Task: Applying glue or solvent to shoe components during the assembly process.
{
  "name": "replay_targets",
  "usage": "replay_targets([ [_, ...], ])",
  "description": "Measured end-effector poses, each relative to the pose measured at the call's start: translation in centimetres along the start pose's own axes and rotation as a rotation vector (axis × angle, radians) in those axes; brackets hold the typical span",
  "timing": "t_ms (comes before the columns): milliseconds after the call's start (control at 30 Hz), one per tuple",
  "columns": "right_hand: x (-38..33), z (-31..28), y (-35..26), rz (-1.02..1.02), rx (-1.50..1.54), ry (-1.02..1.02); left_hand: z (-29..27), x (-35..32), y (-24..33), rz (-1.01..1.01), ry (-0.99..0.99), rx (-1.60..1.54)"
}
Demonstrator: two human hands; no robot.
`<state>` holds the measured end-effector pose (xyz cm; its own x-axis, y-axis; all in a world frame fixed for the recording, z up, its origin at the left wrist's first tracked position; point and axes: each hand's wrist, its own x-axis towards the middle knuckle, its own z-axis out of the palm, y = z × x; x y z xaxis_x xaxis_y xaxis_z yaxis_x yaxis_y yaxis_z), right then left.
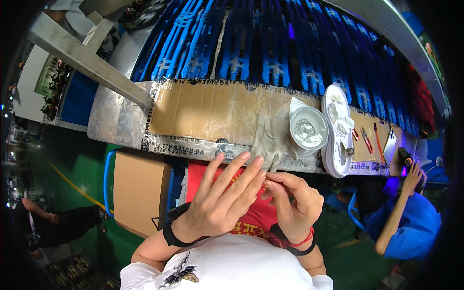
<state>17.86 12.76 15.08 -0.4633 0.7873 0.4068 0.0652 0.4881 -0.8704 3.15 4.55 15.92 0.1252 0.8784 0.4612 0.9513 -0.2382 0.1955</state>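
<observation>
Over my lap, in front of the bench edge, my left hand [224,200] has its fingers stretched out and slightly apart. My right hand [297,203] is closed in a pinch at the tip of my left index finger. Whether anything small sits between those fingertips, I cannot tell. Just beyond both hands a pale grey work glove [268,145] lies flat at the bench edge. Beside it stands a white bowl [296,126] with whitish-grey stuff inside. Right of the bowl is a long white sole-shaped tray [331,157] holding white scraps and a small dark metal piece.
Taped cardboard [193,111] covers the bench, with blue slatted racks [237,63] behind it. Red-handled pliers [367,141] and a thin red stick [378,140] lie at right. A carton [140,191] stands left. A person in blue [411,224] works at right.
</observation>
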Motion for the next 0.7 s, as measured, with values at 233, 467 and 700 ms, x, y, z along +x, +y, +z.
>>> replay_targets([
  [233,0.0,-0.8,-0.2,0.238,0.228,-0.059,-0.6,-0.1,0.0,0.016,-0.033,-0.017],
  [467,-0.2,-1.4,0.1,0.289,0.309,-0.134,-0.7,-0.1,0.2,0.028,-0.045,0.005],
  [700,0.2,-1.4,-0.6,0.393,0.407,-0.152,-0.5,-0.4,0.3,0.050,-0.060,0.038],
])
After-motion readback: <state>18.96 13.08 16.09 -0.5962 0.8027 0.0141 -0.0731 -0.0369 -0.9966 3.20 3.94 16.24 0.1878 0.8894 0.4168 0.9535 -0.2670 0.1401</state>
